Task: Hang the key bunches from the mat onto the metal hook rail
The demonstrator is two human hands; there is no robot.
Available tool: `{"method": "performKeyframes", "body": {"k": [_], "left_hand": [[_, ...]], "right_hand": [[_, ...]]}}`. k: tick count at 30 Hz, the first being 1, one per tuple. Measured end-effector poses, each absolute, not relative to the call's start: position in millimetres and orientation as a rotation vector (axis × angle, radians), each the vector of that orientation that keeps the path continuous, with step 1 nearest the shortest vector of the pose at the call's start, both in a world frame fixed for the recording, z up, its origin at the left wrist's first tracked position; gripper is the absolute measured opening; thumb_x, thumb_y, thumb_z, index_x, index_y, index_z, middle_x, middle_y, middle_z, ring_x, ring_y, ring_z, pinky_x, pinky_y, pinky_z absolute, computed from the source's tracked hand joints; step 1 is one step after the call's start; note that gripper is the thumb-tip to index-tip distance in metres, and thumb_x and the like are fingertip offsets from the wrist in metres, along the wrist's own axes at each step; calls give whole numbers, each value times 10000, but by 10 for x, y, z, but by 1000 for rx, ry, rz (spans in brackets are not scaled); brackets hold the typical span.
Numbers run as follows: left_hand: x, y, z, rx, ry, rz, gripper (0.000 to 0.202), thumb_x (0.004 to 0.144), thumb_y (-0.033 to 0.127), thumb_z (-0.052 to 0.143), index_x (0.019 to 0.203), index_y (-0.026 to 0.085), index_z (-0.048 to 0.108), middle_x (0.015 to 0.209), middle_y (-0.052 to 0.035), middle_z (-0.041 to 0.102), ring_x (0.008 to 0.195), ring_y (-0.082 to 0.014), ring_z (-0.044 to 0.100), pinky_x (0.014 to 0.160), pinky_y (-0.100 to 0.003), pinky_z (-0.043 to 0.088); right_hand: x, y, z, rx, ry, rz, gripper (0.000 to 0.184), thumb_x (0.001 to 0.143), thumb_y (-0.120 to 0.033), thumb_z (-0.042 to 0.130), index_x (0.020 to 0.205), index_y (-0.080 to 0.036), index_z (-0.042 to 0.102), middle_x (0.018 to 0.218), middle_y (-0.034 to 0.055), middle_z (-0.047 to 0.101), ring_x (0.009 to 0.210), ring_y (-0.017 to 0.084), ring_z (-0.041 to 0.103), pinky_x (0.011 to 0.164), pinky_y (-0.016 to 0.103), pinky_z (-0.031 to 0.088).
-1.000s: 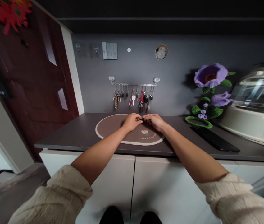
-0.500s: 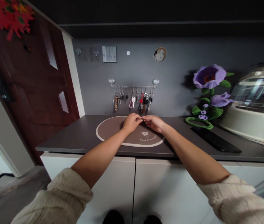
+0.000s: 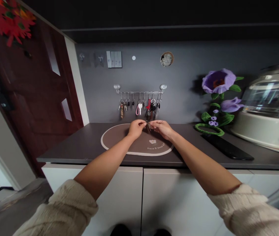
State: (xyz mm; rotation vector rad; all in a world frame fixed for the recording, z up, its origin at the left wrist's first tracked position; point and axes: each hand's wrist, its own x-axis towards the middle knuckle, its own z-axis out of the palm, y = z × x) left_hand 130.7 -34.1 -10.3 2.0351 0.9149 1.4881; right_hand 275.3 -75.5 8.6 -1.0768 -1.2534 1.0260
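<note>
Between my two hands, above the brown oval mat (image 3: 116, 139), is a small key ring (image 3: 147, 122) with what look like keys hanging below it. My left hand (image 3: 136, 128) pinches the ring's left side between thumb and fingertips. From the right, my right hand (image 3: 162, 128) pinches at the ring or a key beside it; the exact contact is too small to make out. Just behind the hands, a clear rail (image 3: 139, 92) on the wall carries several hanging key bunches, among them a white key (image 3: 140, 108) and a brown tag (image 3: 122, 111).
A black phone-like slab (image 3: 226, 147) lies on the dark counter (image 3: 68, 144). Purple fabric flowers (image 3: 219, 82) and a cream appliance with a clear cover (image 3: 265, 126) stand at the right. A dark red door (image 3: 43, 82) is at the left, white cabinets (image 3: 115, 193) below.
My hands have moved slightly apart, and the ring with its hanging pieces now shows between them. The view has shifted a little.
</note>
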Motion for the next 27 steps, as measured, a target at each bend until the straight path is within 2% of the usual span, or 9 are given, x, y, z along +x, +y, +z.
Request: {"method": "performKeyframes", "body": {"k": [7,13,21,27], "left_hand": [[1326,-379,-109,1731,806,1392,207,661,263,583,805,123,634,787,-50,648,672,-111,538,621,-235,416],[1319,-455,-74,1665,766,1322,283,623,328,614,817,124,642,742,-45,644,624,-103,522,558,-220,387],[1334,-469,-83,1707,718,1310,340,609,370,627,835,117,644,783,-69,650,641,-115,534,572,-231,397],[1338,-450,-106,1809,745,1338,318,636,387,595,813,127,643,760,-60,650,650,-127,550,594,-242,415]], "right_hand": [[2765,-729,44,-996,-1307,1056,217,560,-275,698,716,-162,600,680,2,609,567,70,523,532,191,386],[2783,-702,15,-980,-1396,944,301,540,-363,694,727,-154,587,678,-9,590,573,65,493,564,204,370],[2801,-679,-27,-907,-1493,858,333,589,-445,630,699,-153,512,611,-38,503,565,58,440,593,202,365],[2810,-712,-8,-928,-1425,860,364,583,-488,614,703,-182,457,574,-49,464,508,61,418,528,205,362]]}}
